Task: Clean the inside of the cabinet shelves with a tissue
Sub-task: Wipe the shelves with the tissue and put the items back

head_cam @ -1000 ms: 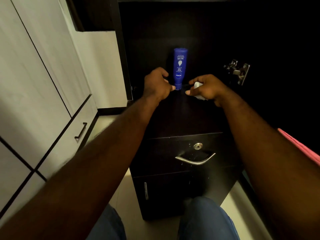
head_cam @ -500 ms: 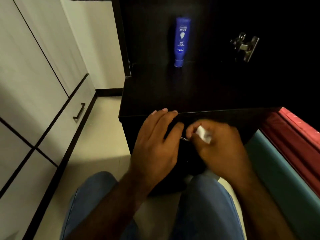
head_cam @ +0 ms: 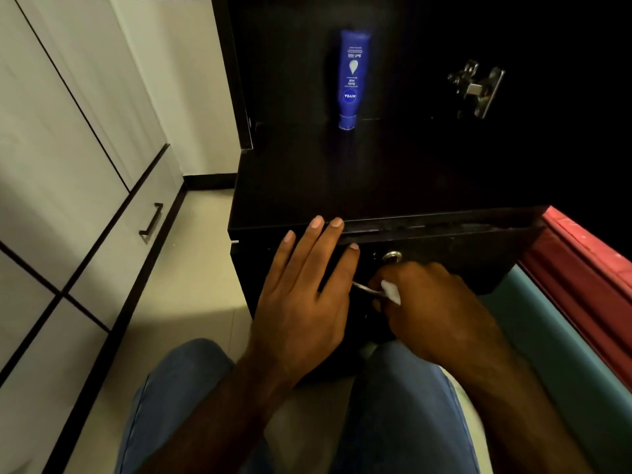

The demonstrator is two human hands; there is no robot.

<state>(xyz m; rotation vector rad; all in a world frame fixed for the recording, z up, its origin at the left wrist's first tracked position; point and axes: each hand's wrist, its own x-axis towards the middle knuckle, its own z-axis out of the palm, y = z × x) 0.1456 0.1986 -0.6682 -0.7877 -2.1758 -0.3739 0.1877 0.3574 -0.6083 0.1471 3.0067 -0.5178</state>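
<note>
Wardrobe: pale doors fill your far left, with a black pull handle [head_cam: 150, 223] low on one panel.
Left hand: your left hand [head_cam: 304, 302] lies flat with straight fingers, the fingertips touching the front edge of the dark cabinet shelf [head_cam: 410, 186].
Lotion tube: a blue tube [head_cam: 352, 78] stands on its cap at the back of that shelf.
Drawer handle: a silver bar [head_cam: 364, 288] shows between your two hands, below the shelf edge.
Tissue: the white tissue [head_cam: 391, 291] is bunched in your right hand, against the bar.
Lock: a round keyhole [head_cam: 392, 257] sits just above your right hand.
Right hand: your right hand [head_cam: 431, 309] is curled, pinching the tissue and hooked on the bar.
Hinge: a metal hinge [head_cam: 477, 88] is fixed on the right inner wall.
Far right: a red and teal padded edge [head_cam: 581, 268].
</note>
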